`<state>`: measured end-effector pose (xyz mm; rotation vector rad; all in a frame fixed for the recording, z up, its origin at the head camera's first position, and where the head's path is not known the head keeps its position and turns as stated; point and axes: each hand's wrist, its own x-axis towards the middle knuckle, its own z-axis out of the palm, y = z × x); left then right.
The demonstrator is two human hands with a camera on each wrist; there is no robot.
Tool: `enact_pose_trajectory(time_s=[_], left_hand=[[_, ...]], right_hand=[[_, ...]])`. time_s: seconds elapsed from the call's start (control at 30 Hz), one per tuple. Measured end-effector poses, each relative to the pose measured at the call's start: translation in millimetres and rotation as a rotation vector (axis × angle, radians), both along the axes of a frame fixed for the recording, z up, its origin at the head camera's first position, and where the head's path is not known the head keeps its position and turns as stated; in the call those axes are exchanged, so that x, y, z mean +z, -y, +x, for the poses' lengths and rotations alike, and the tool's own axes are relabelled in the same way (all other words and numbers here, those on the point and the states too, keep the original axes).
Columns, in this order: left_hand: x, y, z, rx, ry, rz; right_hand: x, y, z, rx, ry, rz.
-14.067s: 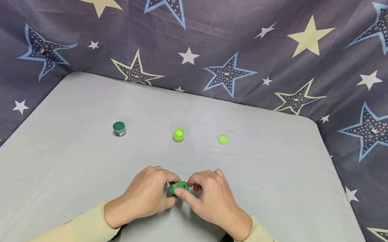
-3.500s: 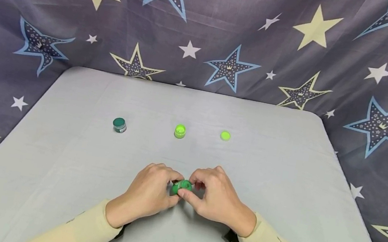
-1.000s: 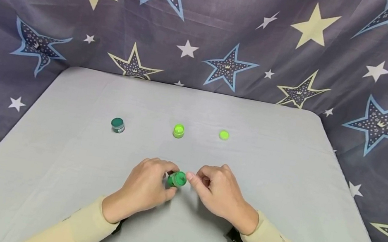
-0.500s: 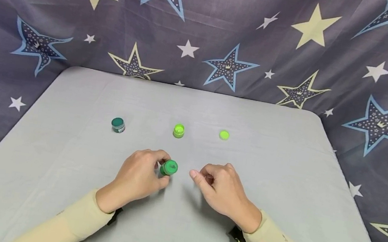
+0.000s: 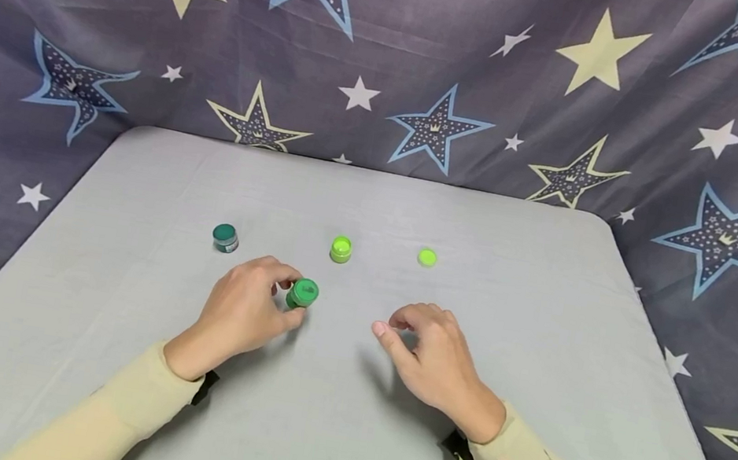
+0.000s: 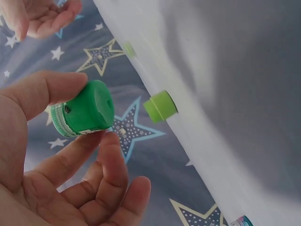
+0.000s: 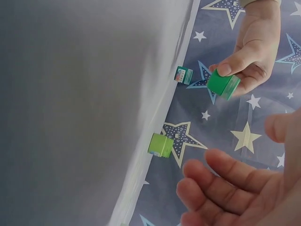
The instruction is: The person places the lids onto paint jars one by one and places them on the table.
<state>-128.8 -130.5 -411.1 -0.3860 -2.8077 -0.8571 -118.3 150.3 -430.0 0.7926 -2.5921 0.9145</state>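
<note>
My left hand (image 5: 246,307) holds a small green paint jar (image 5: 303,294) between thumb and fingers, above the table. In the left wrist view, the jar (image 6: 87,110) has a ribbed band at one end and a dented face at the other. Whether a lid covers it, I cannot tell. Nothing is in my right hand (image 5: 435,359), which hovers to the right with fingers loosely bent; the right wrist view shows the same hand (image 7: 240,188) with bare fingers. Beyond the left hand stands an uncovered lime-green jar (image 5: 340,251).
A lime-green lid (image 5: 427,258) lies flat to the right of the lime jar. On the left stands a dark teal jar (image 5: 224,238) with a teal top. The light grey table (image 5: 518,284) meets a star-patterned curtain (image 5: 488,152) at its back and sides.
My left hand has carried the green jar left and forward, away from the right hand. Earlier both hands gripped the jar; the right has let go and drifted right, its fingers loosening.
</note>
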Motion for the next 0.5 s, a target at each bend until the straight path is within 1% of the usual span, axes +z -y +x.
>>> enact_pose_trajectory(time_s=[0.23,0.5], left_hand=[[0.6,8,-7.5,0.033,0.032,-0.012],[-1.5,20,-20.6,0.063,0.072,-0.024]], right_hand=[[-3.4,-9,-1.9,-0.018,-0.048,0.046],[-6.2,-18,-3.1,-0.034,-0.06,0.085]])
